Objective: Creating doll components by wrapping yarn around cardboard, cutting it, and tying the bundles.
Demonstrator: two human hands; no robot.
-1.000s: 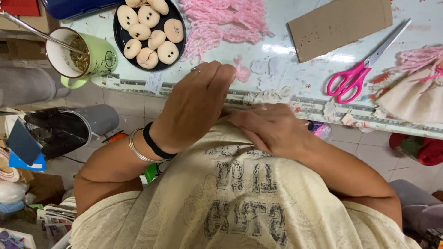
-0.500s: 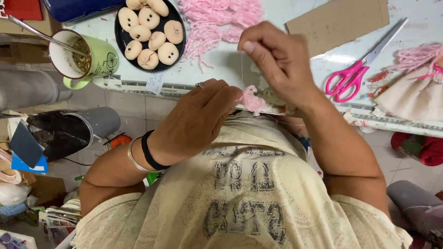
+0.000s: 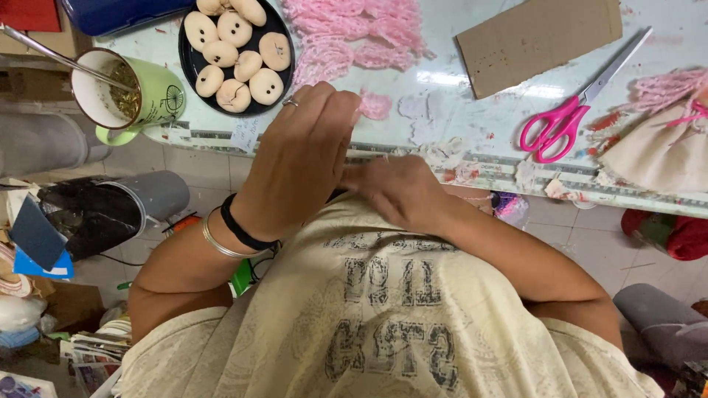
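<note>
At the far left a green mug point(image 3: 140, 99) with a metal straw stands on the table edge point(image 3: 442, 151), and just right of it a black plate point(image 3: 193, 70) holds pale doll heads point(image 3: 234, 63) with dotted eyes.

The left hand point(image 3: 299, 166) hangs at the near edge of the table, palm down and fingers curved over whatever is being worked; its fingertips hide the piece, so I cannot tell whether it pinches anything. A ring shows on one finger, and a black band and a thin bangle circle the wrist.

The right hand point(image 3: 402, 190) has come back down. Half a second ago it was raised over the table, drawn up and away; now it sits low against the shirt, touching the left hand's fingertips. Its fingers are curled in, but the grip itself is hidden. That up-and-down pull reads as one stitch drawn through, with the next one starting.

A small pink yarn tuft point(image 3: 376, 105) lies just beyond the hands, with a larger pink yarn heap point(image 3: 354, 33) farther off. To the right lie a cardboard piece point(image 3: 538, 40) and pink scissors point(image 3: 568, 121), unmoved, and a cloth doll point(image 3: 656, 140) at the far right.
</note>
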